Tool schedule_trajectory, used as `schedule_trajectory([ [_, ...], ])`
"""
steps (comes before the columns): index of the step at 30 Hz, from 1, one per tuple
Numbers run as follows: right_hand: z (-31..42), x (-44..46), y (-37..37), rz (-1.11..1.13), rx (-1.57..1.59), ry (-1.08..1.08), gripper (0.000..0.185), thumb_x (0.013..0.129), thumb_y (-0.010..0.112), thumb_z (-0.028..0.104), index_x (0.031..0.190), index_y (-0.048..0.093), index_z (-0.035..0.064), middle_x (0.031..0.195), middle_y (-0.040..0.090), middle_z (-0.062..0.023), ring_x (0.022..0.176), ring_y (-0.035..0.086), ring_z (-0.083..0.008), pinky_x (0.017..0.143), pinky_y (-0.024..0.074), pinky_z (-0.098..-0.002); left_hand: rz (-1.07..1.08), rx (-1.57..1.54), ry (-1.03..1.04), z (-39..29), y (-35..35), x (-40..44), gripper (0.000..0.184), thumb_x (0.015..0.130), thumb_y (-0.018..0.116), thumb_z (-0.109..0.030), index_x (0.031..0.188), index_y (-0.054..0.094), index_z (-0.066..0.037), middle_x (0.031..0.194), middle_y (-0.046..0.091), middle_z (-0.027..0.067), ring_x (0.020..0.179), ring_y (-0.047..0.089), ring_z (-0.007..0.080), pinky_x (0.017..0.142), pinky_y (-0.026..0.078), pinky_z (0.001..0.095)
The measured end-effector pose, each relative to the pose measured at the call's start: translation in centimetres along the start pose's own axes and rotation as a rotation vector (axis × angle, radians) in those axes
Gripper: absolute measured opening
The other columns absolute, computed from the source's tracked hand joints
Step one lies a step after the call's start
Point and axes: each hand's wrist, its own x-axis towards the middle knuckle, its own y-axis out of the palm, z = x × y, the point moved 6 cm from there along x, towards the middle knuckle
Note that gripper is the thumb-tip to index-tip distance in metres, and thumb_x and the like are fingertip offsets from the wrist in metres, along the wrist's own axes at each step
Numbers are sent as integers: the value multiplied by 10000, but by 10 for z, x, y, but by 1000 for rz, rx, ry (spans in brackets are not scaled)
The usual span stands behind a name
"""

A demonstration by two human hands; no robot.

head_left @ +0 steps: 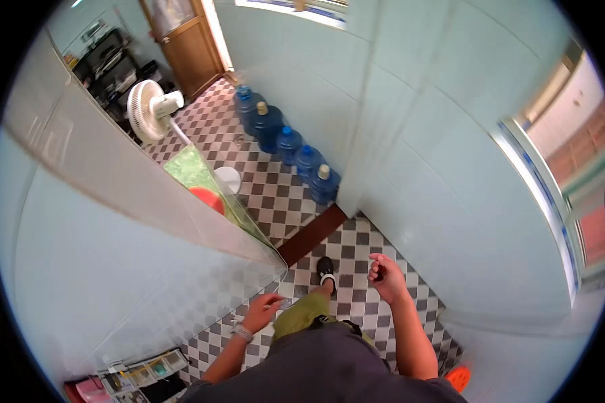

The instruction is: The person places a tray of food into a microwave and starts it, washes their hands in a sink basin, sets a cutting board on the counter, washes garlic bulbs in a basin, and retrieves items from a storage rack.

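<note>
My left hand (pixel 263 312), with a watch or bracelet (pixel 243 332) at its wrist, hangs beside my green shorts (pixel 304 311). Its fingers are closed around a small, pale, shiny thing (pixel 286 303) whose kind I cannot make out. On the other side my right hand (pixel 386 279) is raised in the air with the fingers curled in, and nothing shows in it. One foot in a dark shoe (pixel 326 272) is stepping forward on the checkered floor (pixel 356 245), just before a dark red threshold strip (pixel 312 234).
Several blue water jugs (pixel 289 144) line the wall beyond the threshold. A white fan (pixel 148 111) stands near a green-covered surface (pixel 189 168) with a red item (pixel 208 199). A wooden door (pixel 193 57) is at the back. An orange stool (pixel 458 379) and a rack (pixel 148 373) are low down.
</note>
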Motion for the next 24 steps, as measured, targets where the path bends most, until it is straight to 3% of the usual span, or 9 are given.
schedule_trajectory([
  [4,40,89,56,61,-56,107,223,916,522,182,1055,562,12,695,516,-20,618,467,-145,614,393,-294,32,6,232,-125,21,99,215,907,549,-138,1094,610,-51,1020,603,101,911,615,215,777,504,302],
  [10,88,219,157,204,-101,250,207,911,546,189,1024,591,22,685,515,-18,618,476,-155,616,404,-299,-11,-24,371,-225,-10,193,211,918,540,-137,1098,609,-52,966,595,84,882,588,203,762,471,303],
  [15,81,335,231,339,-129,447,205,913,548,195,1010,607,24,708,513,-21,638,469,-156,621,413,-294,-218,-36,344,-254,-67,237,214,892,550,-92,1095,612,-62,941,589,78,851,579,193,754,467,297],
  [17,77,380,268,370,-165,477,203,908,552,193,1005,606,23,707,513,-22,635,465,-157,618,406,-294,-383,-55,227,-256,-96,249,211,883,561,-89,1082,616,-47,932,598,80,819,589,179,734,473,289],
  [18,74,399,286,382,-162,504,205,902,545,186,1015,596,22,707,507,-23,631,460,-156,614,403,-291,-415,-75,151,-249,-108,254,201,909,553,-101,1093,619,-55,1004,594,60,907,574,143,767,473,273],
  [24,38,474,389,489,-194,685,206,893,519,168,1026,582,24,703,485,-20,623,447,-156,612,400,-282,-762,-234,74,-251,-174,262,192,907,542,-62,1082,616,-37,1007,611,59,908,599,142,795,480,272],
])
